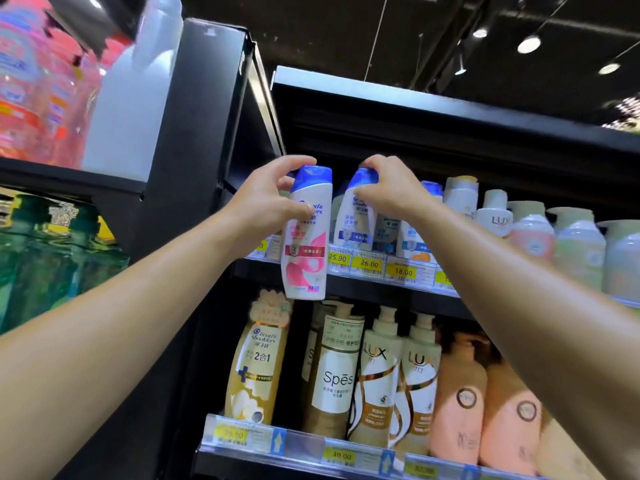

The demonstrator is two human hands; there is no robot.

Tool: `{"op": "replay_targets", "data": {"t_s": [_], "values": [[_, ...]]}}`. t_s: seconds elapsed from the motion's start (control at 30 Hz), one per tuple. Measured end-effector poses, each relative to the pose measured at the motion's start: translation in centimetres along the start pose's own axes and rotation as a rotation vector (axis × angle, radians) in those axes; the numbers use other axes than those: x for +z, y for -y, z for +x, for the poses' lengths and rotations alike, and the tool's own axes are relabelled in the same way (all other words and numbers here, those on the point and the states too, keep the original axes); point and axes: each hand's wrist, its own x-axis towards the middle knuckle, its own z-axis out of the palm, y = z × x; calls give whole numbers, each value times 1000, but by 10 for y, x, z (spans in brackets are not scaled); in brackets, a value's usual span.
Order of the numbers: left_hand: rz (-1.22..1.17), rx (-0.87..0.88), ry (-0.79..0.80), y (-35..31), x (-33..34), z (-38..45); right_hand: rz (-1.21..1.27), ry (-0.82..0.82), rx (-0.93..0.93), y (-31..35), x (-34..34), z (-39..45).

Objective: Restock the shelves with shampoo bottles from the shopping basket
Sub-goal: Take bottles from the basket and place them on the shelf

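My left hand (268, 199) grips a white shampoo bottle (306, 251) with a blue cap and pink label, held upright in the air in front of the upper shelf's edge (374, 271). My right hand (388, 188) curls over the blue cap of a second white bottle (356, 220) that stands tilted on the upper shelf. More blue-capped white bottles (415, 237) stand right of it. The shopping basket is out of view.
White and pastel pump bottles (533, 233) fill the upper shelf to the right. On the lower shelf stand gold, white and peach bottles (377, 379). A black shelf post (207, 133) rises at left, with pink and green bottles (38, 98) beyond it. Yellow price tags line both shelf edges.
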Motion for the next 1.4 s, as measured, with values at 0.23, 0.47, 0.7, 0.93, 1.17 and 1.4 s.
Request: {"op": "replay_targets", "data": {"t_s": [0.23,0.47,0.7,0.93,1.17,1.4], "values": [[60,68,-33,-17,-9,6,-363,1,-144,14,8,-4],[59,153,-98,-28,-9,10,-550,-77,-220,12,20,-22],[78,270,-202,-41,-7,22,-508,-63,-217,10,23,-21],[120,285,-215,-37,-11,40,-478,10,-241,5,7,-22],[150,218,-157,-24,3,61,-544,-3,-265,4,-2,-24],[115,0,-39,0,14,68,-488,25,-223,-1,-17,-26]]}}
